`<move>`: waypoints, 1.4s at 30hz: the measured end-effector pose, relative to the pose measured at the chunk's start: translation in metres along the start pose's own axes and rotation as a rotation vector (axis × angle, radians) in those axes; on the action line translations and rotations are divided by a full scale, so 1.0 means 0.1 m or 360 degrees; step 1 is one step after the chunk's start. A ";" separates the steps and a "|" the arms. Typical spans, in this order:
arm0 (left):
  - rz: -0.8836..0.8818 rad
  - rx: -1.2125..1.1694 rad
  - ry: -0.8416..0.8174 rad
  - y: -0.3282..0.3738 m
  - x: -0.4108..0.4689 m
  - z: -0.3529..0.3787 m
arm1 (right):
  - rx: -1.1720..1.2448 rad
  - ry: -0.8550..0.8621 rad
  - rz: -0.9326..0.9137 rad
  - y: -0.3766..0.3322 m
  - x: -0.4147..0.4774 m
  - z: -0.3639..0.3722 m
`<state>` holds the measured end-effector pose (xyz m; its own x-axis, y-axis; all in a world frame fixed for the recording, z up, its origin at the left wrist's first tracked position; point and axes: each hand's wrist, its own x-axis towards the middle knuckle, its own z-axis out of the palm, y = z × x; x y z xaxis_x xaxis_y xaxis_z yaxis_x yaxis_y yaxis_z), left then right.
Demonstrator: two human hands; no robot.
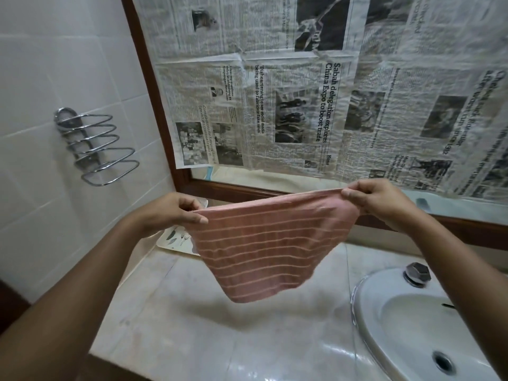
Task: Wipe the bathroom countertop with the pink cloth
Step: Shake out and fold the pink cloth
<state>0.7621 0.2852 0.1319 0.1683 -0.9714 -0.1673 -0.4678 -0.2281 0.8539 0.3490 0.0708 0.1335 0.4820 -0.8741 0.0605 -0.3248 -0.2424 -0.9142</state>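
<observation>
The pink cloth, ribbed with pale stripes, hangs spread out in the air above the countertop. My left hand pinches its upper left corner. My right hand pinches its upper right corner. The cloth's lower edge hangs free and does not touch the beige marble countertop, which shows the cloth's shadow.
A white sink with a dark tap base is set in the countertop at right. A white patterned tray lies at the back left corner. Newspaper covers the wood-framed mirror. A chrome wire holder is on the tiled left wall.
</observation>
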 end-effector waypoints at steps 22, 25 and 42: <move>-0.0059 -0.1116 0.0241 0.76 0.28 1.43 | -0.0138 -0.0137 -0.0156 -0.45 -0.21 1.22; -0.0099 -0.1163 0.0152 0.76 0.23 1.37 | -0.0556 0.0017 -0.0360 -0.52 -0.30 1.23; 0.0248 0.0392 0.0246 0.43 0.07 1.28 | -0.0234 0.0009 -0.0424 -0.49 -0.26 0.97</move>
<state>0.6319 0.2597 0.1042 0.1990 -0.9788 0.0490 -0.6911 -0.1047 0.7151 0.4310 0.1465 0.1374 0.5616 -0.7738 0.2929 -0.3023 -0.5215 -0.7979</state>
